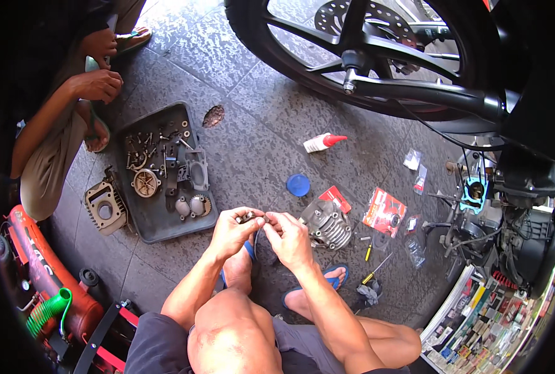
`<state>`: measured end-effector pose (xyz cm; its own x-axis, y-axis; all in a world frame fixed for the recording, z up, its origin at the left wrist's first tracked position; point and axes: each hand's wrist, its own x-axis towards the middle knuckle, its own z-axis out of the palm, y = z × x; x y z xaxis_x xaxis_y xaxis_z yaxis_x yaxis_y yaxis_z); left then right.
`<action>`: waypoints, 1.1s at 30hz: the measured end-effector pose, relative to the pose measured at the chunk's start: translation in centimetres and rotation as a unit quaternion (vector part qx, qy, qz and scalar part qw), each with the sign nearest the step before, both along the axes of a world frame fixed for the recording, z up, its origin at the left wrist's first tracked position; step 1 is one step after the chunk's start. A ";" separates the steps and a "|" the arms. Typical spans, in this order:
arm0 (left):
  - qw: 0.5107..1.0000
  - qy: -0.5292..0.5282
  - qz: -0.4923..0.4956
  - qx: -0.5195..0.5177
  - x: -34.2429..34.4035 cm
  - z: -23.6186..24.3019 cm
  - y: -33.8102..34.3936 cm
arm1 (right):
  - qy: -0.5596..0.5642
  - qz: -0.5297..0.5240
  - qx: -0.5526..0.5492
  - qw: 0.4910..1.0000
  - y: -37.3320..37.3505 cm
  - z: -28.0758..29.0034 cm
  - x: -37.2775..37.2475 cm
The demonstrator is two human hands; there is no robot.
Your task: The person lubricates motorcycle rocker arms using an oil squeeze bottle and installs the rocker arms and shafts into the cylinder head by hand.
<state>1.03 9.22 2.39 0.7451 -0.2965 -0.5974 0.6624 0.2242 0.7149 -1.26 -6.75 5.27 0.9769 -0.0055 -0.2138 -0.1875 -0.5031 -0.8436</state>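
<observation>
Part (248, 217), small, dark and metallic, just below centre, pinched in a two-handed grip between fingertips of left hand (232, 232) and right hand (290, 242). Outward from there, on grey tiled floor (246, 149): round blue lid (298, 185) at two o'clock; finned engine casting (328, 225) at three; yellow-handled screwdrivers (369, 252) at four; finned cylinder (105, 197) at nine; black tray (146, 215) of loose engine parts at ten. Farther off, black-spoked wheel (354, 59) at one; another person's hand (96, 84) at ten.
</observation>
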 end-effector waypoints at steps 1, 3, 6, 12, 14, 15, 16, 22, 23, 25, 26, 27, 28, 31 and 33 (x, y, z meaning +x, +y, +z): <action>1.000 0.014 -0.002 -0.004 0.1 -0.2 0.1 | -0.001 0.003 0.003 1.000 -0.1 0.0 0.2; 1.000 0.016 -0.011 0.007 0.0 -1.3 0.0 | 0.054 -0.002 0.020 0.998 -0.2 0.2 0.6; 0.998 0.054 0.026 -0.020 0.4 -2.4 -0.4 | 0.080 -0.030 0.056 0.995 -0.7 -0.9 1.3; 0.995 0.014 0.038 0.088 3.6 -4.2 -2.2 | 0.039 -0.255 -0.021 0.966 -8.1 -7.4 7.2; 0.994 -0.003 0.061 0.092 4.4 -4.8 -2.4 | 0.048 -0.276 -0.135 0.950 -9.0 -9.0 9.6; 0.993 -0.003 0.065 0.096 4.8 -5.0 -2.4 | 0.039 -0.271 -0.217 0.937 -9.0 -9.8 10.6; 0.994 0.007 0.077 0.076 5.2 -4.8 -2.3 | 0.033 -0.266 -0.217 0.939 -8.8 -10.7 11.6; 0.991 0.029 0.118 0.056 6.0 -4.9 -1.5 | -0.068 -0.366 -0.074 0.925 -6.1 -11.5 15.9; 0.990 0.029 0.125 0.063 6.0 -4.8 -1.3 | -0.035 -0.363 -0.070 0.928 -5.8 -11.1 16.0; 0.992 0.032 0.119 0.039 6.3 -4.2 -2.2 | -0.057 -0.364 -0.148 0.918 -8.3 -12.6 16.0; 0.991 0.038 0.127 0.015 6.2 -4.5 -2.2 | -0.059 -0.362 -0.149 0.918 -8.9 -13.0 15.8; 0.990 0.039 0.131 0.019 6.1 -4.6 -1.9 | -0.053 -0.381 -0.161 0.909 -8.4 -12.6 15.6; 0.989 0.046 0.140 0.017 6.0 -4.4 -1.6 | -0.049 -0.400 -0.173 0.899 -7.9 -11.9 15.4; 0.989 0.047 0.143 -0.009 6.2 -4.1 -1.8 | -0.108 -0.336 -0.026 0.935 -10.5 -9.6 13.9; 0.988 0.045 0.143 -0.023 6.1 -4.0 -1.7 | -0.142 -0.236 0.101 0.956 -12.4 -6.9 12.4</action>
